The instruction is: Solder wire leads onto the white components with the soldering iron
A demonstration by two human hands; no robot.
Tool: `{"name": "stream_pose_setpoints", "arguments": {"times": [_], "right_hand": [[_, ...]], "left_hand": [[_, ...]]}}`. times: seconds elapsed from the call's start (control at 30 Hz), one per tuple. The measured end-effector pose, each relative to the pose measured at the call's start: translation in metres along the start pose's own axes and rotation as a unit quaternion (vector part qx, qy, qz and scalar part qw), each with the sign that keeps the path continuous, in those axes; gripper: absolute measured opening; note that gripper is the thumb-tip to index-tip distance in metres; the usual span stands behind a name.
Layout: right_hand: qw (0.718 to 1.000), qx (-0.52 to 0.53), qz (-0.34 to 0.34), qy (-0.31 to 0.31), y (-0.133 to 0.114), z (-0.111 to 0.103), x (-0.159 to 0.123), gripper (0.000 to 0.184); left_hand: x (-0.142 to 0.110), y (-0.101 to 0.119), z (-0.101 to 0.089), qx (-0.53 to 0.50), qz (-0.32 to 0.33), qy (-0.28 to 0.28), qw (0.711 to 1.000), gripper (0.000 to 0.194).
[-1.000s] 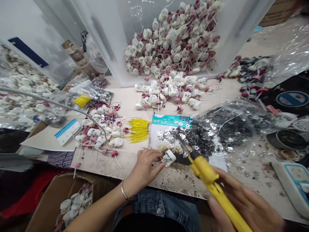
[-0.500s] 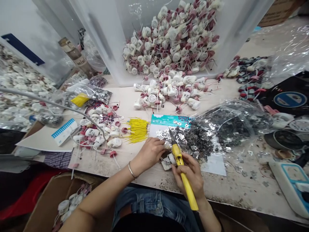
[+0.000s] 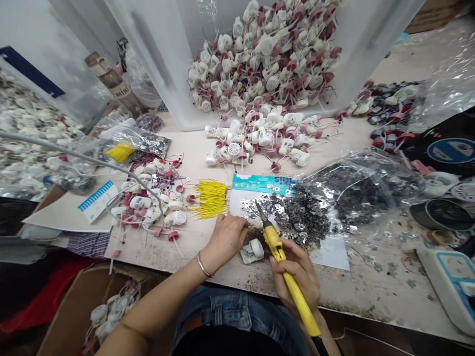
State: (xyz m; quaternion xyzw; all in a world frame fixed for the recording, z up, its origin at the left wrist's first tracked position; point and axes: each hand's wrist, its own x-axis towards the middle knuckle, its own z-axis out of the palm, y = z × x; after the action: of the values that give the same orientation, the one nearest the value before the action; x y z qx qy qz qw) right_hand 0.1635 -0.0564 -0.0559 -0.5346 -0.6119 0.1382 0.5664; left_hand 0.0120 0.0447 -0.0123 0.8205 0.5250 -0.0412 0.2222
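My right hand [image 3: 299,277] is wrapped around the yellow handle of a soldering iron [image 3: 273,238], whose dark tip points up and left over a heap of small metal plates [image 3: 302,215]. Beside it on the table lies a white plastic part [image 3: 253,251], between my two hands. The fingers of my left hand [image 3: 229,237] are curled together just above and left of that part; whatever they pinch, if anything, is hidden. Left of them lies a bundle of yellow wires [image 3: 211,199].
A translucent bin [image 3: 174,94] full of white and pink parts stands at the back, with more parts [image 3: 260,136] spilled before it. Wired parts [image 3: 148,202] lie at left under a grey cable [image 3: 74,151]. A white-and-blue power strip [image 3: 447,287] sits at right.
My right hand has moved slightly right and down with the soldering iron, away from the white part. The white part now stands apart from my right fingers. My left hand has shifted slightly left.
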Motion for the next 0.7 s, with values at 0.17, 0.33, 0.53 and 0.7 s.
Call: {"name": "stream_pose_setpoints", "arguments": {"times": [0.17,0.33,0.53,0.7], "right_hand": [[1.0,-0.013,0.008,0.005,0.001,-0.007,-0.006,0.019],[1.0,-0.007,0.016,-0.008,0.001,-0.005,-0.006,0.018],[1.0,-0.015,0.014,0.002,0.003,-0.009,-0.007,0.019],[1.0,-0.01,0.017,-0.001,0.003,-0.01,-0.011,0.02]], "left_hand": [[-0.01,-0.001,-0.006,0.025,-0.043,-0.021,0.999,0.023],[-0.005,0.005,-0.002,-0.016,-0.03,-0.003,0.999,0.016],[-0.003,0.004,-0.002,0.018,-0.069,-0.009,0.997,0.021],[-0.011,-0.006,-0.009,0.001,-0.075,-0.018,0.997,0.017]]}}
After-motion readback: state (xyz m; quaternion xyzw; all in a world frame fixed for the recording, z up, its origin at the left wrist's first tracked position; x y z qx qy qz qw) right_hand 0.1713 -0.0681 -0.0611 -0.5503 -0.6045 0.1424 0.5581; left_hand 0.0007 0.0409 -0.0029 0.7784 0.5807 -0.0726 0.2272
